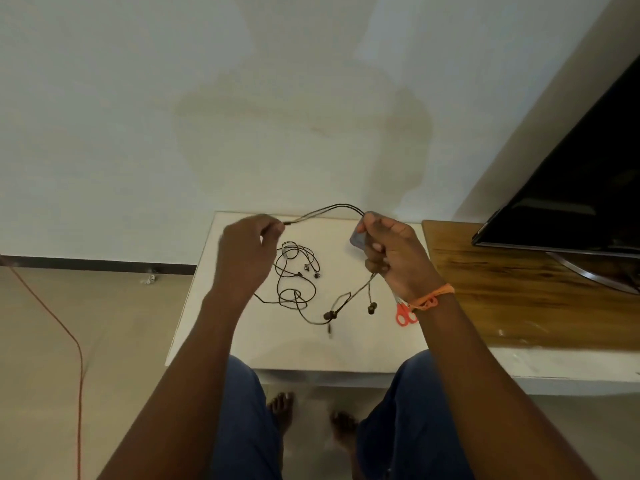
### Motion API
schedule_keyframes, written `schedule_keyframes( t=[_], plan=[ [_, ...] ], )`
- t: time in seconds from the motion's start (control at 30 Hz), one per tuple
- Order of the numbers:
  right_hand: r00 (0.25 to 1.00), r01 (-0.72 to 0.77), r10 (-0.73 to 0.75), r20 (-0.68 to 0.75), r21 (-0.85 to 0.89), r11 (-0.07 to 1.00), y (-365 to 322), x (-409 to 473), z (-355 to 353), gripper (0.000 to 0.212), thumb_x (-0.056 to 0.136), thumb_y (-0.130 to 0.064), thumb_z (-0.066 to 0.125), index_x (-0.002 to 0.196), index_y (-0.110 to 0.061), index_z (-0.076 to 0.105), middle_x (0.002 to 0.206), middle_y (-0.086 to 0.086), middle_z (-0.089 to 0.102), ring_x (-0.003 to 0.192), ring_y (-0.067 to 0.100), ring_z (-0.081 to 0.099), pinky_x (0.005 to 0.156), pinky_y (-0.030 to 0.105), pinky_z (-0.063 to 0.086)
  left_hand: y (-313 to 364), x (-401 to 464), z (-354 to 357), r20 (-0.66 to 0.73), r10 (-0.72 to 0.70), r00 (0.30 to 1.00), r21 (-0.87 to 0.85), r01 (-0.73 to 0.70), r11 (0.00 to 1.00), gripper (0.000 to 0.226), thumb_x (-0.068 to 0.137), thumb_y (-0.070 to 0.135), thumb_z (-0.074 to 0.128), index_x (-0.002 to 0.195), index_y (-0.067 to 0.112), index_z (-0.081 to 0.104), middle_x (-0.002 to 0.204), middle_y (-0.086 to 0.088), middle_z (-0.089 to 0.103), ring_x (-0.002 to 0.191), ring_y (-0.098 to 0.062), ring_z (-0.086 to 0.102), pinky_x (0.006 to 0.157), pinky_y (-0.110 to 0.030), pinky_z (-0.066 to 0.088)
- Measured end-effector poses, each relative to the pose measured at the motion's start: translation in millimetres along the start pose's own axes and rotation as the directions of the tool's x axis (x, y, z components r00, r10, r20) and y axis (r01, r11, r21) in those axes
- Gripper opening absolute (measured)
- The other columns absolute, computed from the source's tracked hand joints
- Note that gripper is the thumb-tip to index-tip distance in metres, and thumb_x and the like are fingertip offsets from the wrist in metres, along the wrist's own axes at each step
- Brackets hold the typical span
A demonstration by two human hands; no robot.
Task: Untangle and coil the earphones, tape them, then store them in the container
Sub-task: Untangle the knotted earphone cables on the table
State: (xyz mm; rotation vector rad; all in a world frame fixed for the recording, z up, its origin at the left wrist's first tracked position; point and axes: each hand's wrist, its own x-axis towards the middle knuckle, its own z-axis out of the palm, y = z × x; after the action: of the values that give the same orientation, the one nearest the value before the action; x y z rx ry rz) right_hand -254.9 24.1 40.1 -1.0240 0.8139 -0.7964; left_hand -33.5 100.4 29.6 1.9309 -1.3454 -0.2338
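Left hand (247, 252) raised over white table (242, 334), fingertips pinching one end of dark earphone cable (332, 211). Right hand (393, 258) level with it, fist closed round same cable; earbuds (371, 308) dangle below fist. Cable arcs between hands. Small grey object (356, 239) behind right fingers, unclear. Second earphone set (294, 278) tangled on table between hands. Orange scissors (405, 315) under right wrist.
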Motion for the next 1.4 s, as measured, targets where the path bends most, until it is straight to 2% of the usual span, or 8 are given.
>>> schedule_keyframes(
  t=[0.17, 0.33, 0.63, 0.73, 0.87, 1.03, 1.17, 1.4],
  plan=[
    [1.000, -0.020, 0.016, 0.012, 0.346, 0.938, 2.8, 7.7, 13.7, 0.028, 0.101, -0.030, 0.046, 0.083, -0.013, 0.059, 0.053, -0.006, 0.033, 0.039, 0.005, 0.024, 0.037, 0.017, 0.024, -1.5, -31.9, 35.9, 0.286, -0.072, 0.955, -0.190, 0.130, 0.973, 0.010, 0.091, 0.024, 0.068, 0.099, 0.019, 0.070, 0.080, 0.018, 0.065, 0.064, 0.010, 0.054, 0.063, -0.007, 0.035],
    [0.999, -0.036, 0.020, 0.032, 0.644, 0.764, 7.7, 19.5, 18.5, 0.025, 0.096, -0.034, 0.048, 0.081, -0.016, 0.058, 0.049, -0.007, 0.036, 0.035, 0.004, 0.026, 0.034, 0.017, 0.025, -5.1, -64.3, 67.6, 0.590, -0.088, 0.802, -0.308, 0.325, 0.894, 0.029, 0.083, 0.043, 0.074, 0.109, 0.031, 0.066, 0.108, 0.017, 0.068, 0.076, 0.008, 0.059, 0.075, -0.029, 0.051],
    [0.997, -0.024, 0.024, 0.077, 0.002, 1.000, 11.0, 10.9, 16.5, 0.026, 0.099, -0.027, 0.053, 0.096, -0.008, 0.070, 0.061, -0.002, 0.033, 0.049, 0.008, 0.022, 0.046, 0.023, 0.017, 2.7, -29.9, 41.6, 0.489, -0.161, 0.857, -0.221, 0.300, 0.928, 0.115, 0.064, 0.052, 0.087, 0.154, 0.023, 0.021, 0.159, 0.000, 0.020, 0.132, -0.019, 0.045, 0.108, -0.037, 0.041],
    [0.995, 0.007, 0.014, 0.103, -0.198, 0.980, 6.9, 7.9, 11.9, 0.027, 0.098, -0.029, 0.055, 0.099, -0.010, 0.073, 0.063, 0.000, 0.037, 0.053, 0.011, 0.022, 0.048, 0.025, 0.017, 9.0, -19.7, 39.6, 0.284, -0.309, 0.908, 0.024, 0.315, 0.949, 0.107, 0.078, 0.051, 0.076, 0.156, 0.014, 0.012, 0.162, -0.017, -0.004, 0.146, -0.038, 0.020, 0.116, -0.047, 0.024],
    [0.978, 0.025, 0.031, 0.204, -0.263, 0.964, -1.6, 2.7, 8.1, 0.033, 0.098, -0.027, 0.051, 0.109, -0.001, 0.069, 0.061, -0.001, 0.043, 0.051, 0.008, 0.026, 0.051, 0.026, 0.016, 13.9, -10.5, 43.2, 0.221, -0.024, 0.975, -0.013, 0.028, 1.000, 0.082, 0.091, 0.042, 0.065, 0.156, 0.023, 0.018, 0.164, -0.011, 0.011, 0.152, -0.031, 0.003, 0.119, -0.048, 0.000],
    [0.970, -0.005, 0.064, 0.234, -0.247, 0.969, -14.7, 4.5, -5.9, 0.033, 0.102, -0.028, 0.047, 0.107, -0.004, 0.070, 0.059, 0.003, 0.034, 0.053, 0.014, 0.026, 0.051, 0.026, 0.027, 26.0, -5.4, 44.8, 0.280, 0.062, 0.958, -0.223, 0.002, 0.975, 0.016, 0.097, 0.023, 0.058, 0.095, 0.016, 0.073, 0.073, 0.014, 0.064, 0.078, 0.002, 0.059, 0.109, -0.050, 0.034],
    [0.946, -0.018, 0.194, 0.260, -0.554, 0.832, -14.6, 0.1, -22.2, 0.031, 0.102, -0.031, 0.048, 0.089, -0.023, 0.075, 0.076, 0.027, 0.058, 0.052, 0.013, 0.039, 0.050, 0.027, 0.035, 16.1, -3.9, 31.1, 0.177, -0.114, 0.978, -0.376, 0.174, 0.910, 0.024, 0.094, 0.003, 0.051, 0.096, 0.014, 0.072, 0.073, 0.002, 0.073, 0.069, -0.010, 0.070, 0.069, -0.016, 0.049],
    [0.944, -0.115, 0.237, 0.230, -0.444, 0.889, 9.9, -2.1, -31.2, 0.020, 0.098, -0.026, 0.056, 0.102, -0.007, 0.062, 0.078, 0.012, 0.069, 0.046, 0.010, 0.034, 0.041, 0.019, 0.028, 16.2, 8.3, 19.9, 0.139, -0.291, 0.947, -0.541, 0.319, 0.778, 0.022, 0.095, 0.011, 0.054, 0.102, 0.015, 0.075, 0.075, -0.005, 0.073, 0.038, -0.010, 0.049, 0.046, -0.016, 0.043]
  ],
)
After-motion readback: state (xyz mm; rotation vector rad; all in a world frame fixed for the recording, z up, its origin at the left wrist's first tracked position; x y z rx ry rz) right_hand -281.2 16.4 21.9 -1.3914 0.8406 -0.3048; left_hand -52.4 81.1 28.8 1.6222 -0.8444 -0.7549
